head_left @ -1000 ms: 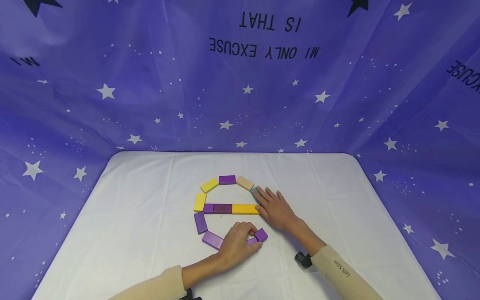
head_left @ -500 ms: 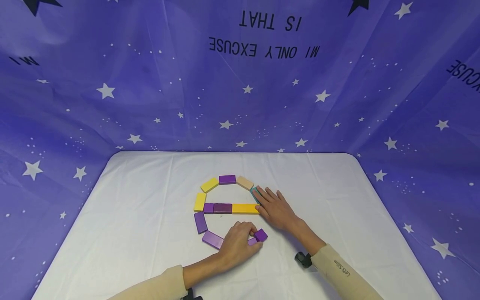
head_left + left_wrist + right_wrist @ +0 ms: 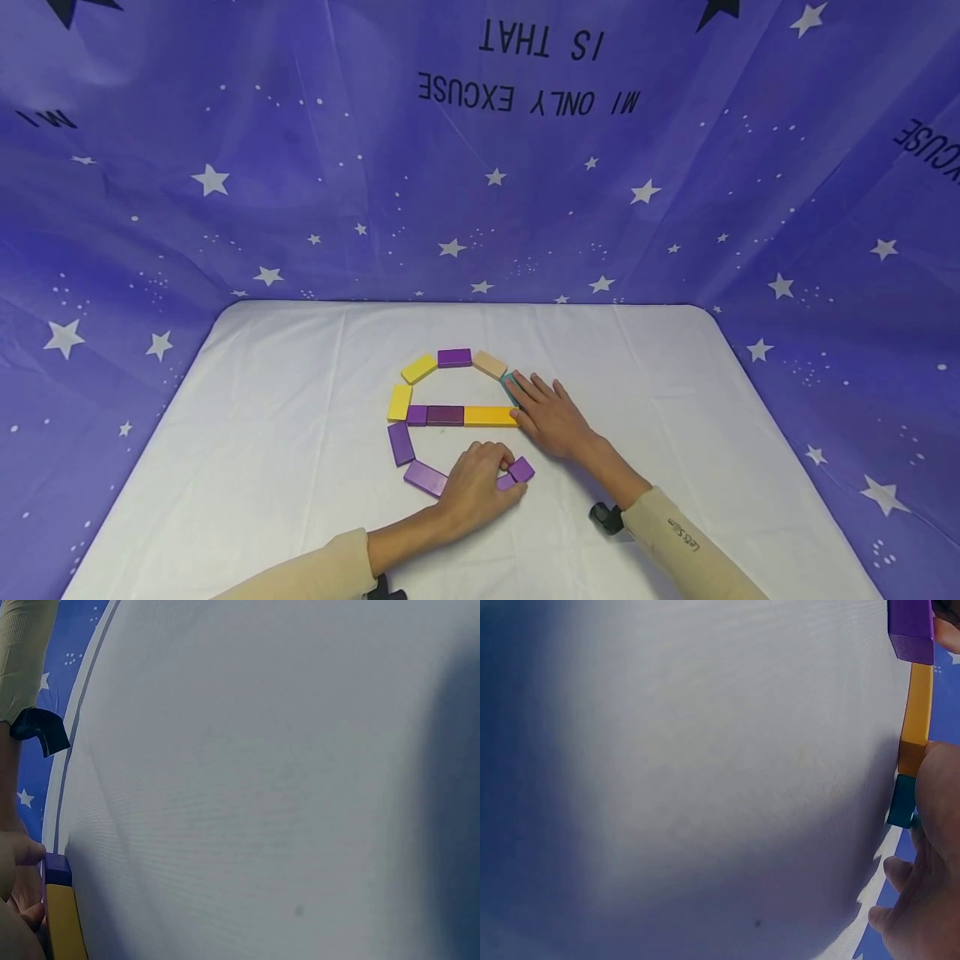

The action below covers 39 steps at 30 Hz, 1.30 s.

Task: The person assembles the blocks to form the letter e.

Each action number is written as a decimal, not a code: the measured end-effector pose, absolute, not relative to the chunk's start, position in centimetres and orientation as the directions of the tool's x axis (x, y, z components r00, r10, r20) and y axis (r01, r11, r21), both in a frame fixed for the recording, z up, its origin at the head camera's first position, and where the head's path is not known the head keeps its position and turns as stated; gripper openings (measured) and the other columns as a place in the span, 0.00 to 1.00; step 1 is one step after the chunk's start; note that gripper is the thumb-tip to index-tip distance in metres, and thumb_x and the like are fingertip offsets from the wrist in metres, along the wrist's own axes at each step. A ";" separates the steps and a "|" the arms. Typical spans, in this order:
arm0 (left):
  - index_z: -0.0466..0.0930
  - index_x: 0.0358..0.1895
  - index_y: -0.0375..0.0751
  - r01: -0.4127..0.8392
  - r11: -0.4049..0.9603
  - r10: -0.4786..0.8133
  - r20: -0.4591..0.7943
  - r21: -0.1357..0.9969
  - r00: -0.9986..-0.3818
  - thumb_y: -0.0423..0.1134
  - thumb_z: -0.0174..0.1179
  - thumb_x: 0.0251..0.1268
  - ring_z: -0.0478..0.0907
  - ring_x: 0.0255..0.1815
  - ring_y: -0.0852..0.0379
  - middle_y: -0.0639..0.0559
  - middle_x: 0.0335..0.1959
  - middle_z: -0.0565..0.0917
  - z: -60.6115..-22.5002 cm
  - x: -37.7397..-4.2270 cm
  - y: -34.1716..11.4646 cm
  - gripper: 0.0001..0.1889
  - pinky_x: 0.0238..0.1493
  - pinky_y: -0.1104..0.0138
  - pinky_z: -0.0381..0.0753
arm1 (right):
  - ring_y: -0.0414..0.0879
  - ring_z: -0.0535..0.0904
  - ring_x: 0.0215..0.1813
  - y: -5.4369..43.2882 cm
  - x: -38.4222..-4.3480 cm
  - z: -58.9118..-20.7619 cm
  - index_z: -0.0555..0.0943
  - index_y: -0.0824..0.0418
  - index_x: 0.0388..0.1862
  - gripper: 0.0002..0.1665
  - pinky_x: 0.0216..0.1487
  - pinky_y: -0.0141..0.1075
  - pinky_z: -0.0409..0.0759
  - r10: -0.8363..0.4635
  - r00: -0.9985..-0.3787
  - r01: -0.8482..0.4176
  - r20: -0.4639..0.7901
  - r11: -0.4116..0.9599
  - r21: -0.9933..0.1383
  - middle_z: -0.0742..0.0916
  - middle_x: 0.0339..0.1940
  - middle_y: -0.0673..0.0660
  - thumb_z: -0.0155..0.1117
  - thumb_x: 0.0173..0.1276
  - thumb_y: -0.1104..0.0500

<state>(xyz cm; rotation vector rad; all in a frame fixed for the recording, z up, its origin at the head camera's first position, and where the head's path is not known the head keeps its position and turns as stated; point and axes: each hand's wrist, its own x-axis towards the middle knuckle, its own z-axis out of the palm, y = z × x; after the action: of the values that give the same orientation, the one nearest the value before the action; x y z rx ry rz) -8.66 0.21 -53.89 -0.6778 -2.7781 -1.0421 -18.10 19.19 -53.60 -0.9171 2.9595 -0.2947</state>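
Observation:
Small coloured blocks form a rounded "e" shape on the white cloth in the head view. My left hand (image 3: 474, 487) is at the lower right of the curve, thumb and forefinger around the purple block (image 3: 522, 469) at its end. A lighter purple block (image 3: 506, 482) shows partly under those fingers; the palm hides what lies behind. Fingers outstretched, my right hand (image 3: 553, 421) rests on the teal block (image 3: 509, 390) and reaches the right end of the orange-yellow block (image 3: 491, 417). The right wrist view shows the teal block against the orange-yellow one.
Along the curve lie a beige block (image 3: 490, 365), a purple block (image 3: 454, 358), two yellow blocks (image 3: 400, 403) and more purple blocks (image 3: 425, 479). A dark plum block (image 3: 446, 416) is in the middle bar. A blue star-printed curtain (image 3: 480, 183) surrounds the white table (image 3: 262, 400).

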 end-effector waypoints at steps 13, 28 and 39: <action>0.80 0.36 0.45 0.439 0.676 0.376 0.235 0.592 -0.896 0.48 0.74 0.54 0.68 0.33 0.63 0.61 0.29 0.76 -54.0 -8.7 0.3 0.15 0.37 0.69 0.70 | 0.61 0.57 0.77 19.2 -18.1 -53.6 0.59 0.55 0.80 0.34 0.71 0.65 0.52 -0.567 -0.823 -0.563 0.047 0.801 -0.203 0.62 0.79 0.56 0.46 0.81 0.45; 0.80 0.37 0.46 0.452 0.666 0.393 0.236 0.593 -0.889 0.49 0.74 0.54 0.67 0.34 0.63 0.61 0.29 0.75 -53.9 -8.6 0.1 0.16 0.38 0.69 0.69 | 0.59 0.54 0.78 19.2 -18.2 -53.7 0.57 0.53 0.81 0.34 0.72 0.64 0.51 -0.555 -0.831 -0.547 0.018 0.813 -0.202 0.60 0.80 0.53 0.43 0.82 0.43; 0.80 0.37 0.46 0.443 0.666 0.388 0.228 0.601 -0.893 0.50 0.73 0.54 0.67 0.34 0.63 0.61 0.29 0.76 -54.0 -8.6 0.2 0.16 0.38 0.69 0.70 | 0.62 0.57 0.77 19.2 -18.2 -53.8 0.59 0.55 0.80 0.34 0.71 0.65 0.52 -0.563 -0.826 -0.558 0.045 0.802 -0.211 0.62 0.79 0.56 0.45 0.81 0.45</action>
<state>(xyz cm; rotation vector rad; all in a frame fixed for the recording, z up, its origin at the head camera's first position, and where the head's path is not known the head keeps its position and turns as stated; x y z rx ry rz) -8.60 0.19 -53.98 -0.6981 -2.7929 -1.0404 -18.16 19.19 -53.76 -0.9218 2.9640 -0.3371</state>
